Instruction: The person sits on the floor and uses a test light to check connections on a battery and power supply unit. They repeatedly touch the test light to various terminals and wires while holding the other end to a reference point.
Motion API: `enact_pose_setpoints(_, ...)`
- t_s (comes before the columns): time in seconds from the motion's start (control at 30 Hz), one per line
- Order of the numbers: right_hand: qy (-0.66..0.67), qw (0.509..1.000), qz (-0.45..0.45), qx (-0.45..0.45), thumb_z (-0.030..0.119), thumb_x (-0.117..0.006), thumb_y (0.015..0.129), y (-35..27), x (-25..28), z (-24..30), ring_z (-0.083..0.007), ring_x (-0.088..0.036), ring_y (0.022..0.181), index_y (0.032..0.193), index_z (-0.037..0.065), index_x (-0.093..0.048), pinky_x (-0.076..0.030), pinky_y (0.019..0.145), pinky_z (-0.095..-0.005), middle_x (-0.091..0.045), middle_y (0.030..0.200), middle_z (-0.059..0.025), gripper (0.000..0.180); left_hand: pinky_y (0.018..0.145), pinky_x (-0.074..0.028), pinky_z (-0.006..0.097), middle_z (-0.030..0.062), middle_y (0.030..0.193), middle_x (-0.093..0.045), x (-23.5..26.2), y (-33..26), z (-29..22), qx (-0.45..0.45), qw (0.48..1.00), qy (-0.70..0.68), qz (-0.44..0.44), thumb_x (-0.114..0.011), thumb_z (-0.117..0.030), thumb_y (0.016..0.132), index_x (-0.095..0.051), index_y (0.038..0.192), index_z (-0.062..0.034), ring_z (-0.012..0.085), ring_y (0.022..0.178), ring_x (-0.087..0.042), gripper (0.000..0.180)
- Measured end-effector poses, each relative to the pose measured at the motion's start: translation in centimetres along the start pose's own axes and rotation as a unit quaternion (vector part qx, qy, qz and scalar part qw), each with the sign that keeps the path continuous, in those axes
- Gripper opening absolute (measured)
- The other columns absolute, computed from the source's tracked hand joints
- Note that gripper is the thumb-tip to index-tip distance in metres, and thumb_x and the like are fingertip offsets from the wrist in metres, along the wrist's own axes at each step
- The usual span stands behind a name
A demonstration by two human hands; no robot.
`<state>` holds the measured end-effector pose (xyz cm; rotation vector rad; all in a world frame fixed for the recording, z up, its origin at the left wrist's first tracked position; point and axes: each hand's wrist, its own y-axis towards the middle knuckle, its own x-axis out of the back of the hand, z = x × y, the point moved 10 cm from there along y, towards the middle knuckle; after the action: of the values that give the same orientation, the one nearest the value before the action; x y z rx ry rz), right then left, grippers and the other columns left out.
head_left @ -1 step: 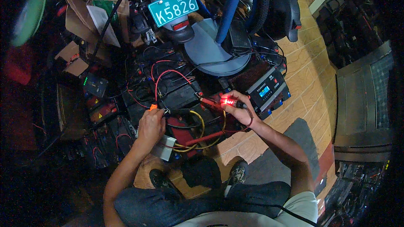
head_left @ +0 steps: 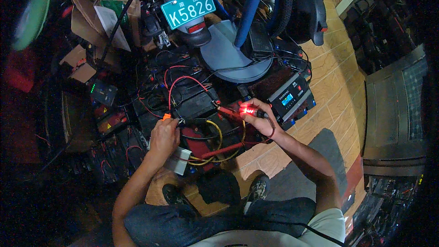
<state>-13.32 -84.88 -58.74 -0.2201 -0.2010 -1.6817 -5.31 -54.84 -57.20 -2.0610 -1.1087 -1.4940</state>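
My right hand (head_left: 263,121) is closed round a test probe (head_left: 248,110) whose display glows red. The probe's tip points left over the dark batteries (head_left: 183,100); I cannot tell whether it touches a terminal. A thin lead curls from its back end past my wrist. My left hand (head_left: 164,137) pinches a small orange-ended piece (head_left: 167,116) at the batteries' near side; its exact kind is hidden by my fingers. A red cable (head_left: 188,77) arches between the two hands. Yellow cables (head_left: 220,142) loop below them, beside a silver metal box (head_left: 177,162).
A boxy device with a lit screen (head_left: 290,98) lies right of my right hand. Beyond the batteries stand a grey round base with a blue post (head_left: 238,59) and a scooter's rear end (head_left: 183,11). Cardboard boxes (head_left: 87,18) are at far left, a grey cabinet (head_left: 395,114) at right.
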Motion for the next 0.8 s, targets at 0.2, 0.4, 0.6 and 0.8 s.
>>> enact_pose_setpoints(0.2, -0.002, 1.0, 0.0, 0.004, 0.009, -0.078, 0.089, 0.0, 0.0, 0.11, -0.0065, -0.06, 0.096, 0.109, 0.006, -0.066, -0.05, 0.086, -0.0268, -0.069, 0.1, 0.0004, 0.024, 0.078, -0.056, 0.049, 0.0192, 0.098, -0.069, -0.02, -0.01, 0.05, -0.001, 1.0, -0.008, -0.006, -0.069, -0.004, 0.083, -0.071, 0.107, 0.0, 0.0407, 0.089, -0.065, 0.025)
enact_pose_setpoints(0.4, -0.011, 1.0, 0.002, -0.004, 0.01, -0.078, 0.089, 0.0, 0.05, 0.15, -0.0062, -0.06, 0.095, 0.109, 0.006, -0.066, -0.051, 0.085, -0.0266, -0.069, 0.1, 0.001, 0.024, 0.079, -0.056, 0.05, 0.0199, 0.098, -0.069, -0.21, 0.04, 0.11, 0.008, 1.0, -0.002, -0.002, -0.069, -0.005, 0.083, -0.071, 0.105, -0.0002, 0.0414, 0.089, -0.066, 0.023)
enact_pose_setpoints(0.6, -0.004, 1.0, 0.001, -0.012, 0.009, -0.078, 0.089, -0.05, -0.02, -0.09, -0.0063, -0.06, 0.094, 0.109, 0.006, -0.066, -0.051, 0.085, -0.0264, -0.068, 0.1, 0.0012, 0.023, 0.08, -0.056, 0.05, 0.0196, 0.1, -0.07, -0.2, 0.02, 0.11, 0.012, 1.0, 0.003, 0.005, -0.069, -0.005, 0.083, -0.072, 0.106, -0.0005, 0.041, 0.09, -0.066, 0.023)
enact_pose_setpoints(0.8, -0.002, 1.0, 0.001, -0.003, 0.009, -0.077, 0.089, -0.06, -0.05, 0.15, -0.0069, -0.06, 0.094, 0.11, 0.006, -0.066, -0.051, 0.085, -0.0267, -0.068, 0.1, 0.001, 0.023, 0.08, -0.056, 0.05, 0.0189, 0.1, -0.07, 0.02, -0.06, 0.05, 0.005, 1.0, -0.001, -0.008, -0.069, -0.005, 0.083, -0.072, 0.108, -0.0009, 0.0405, 0.09, -0.066, 0.026)
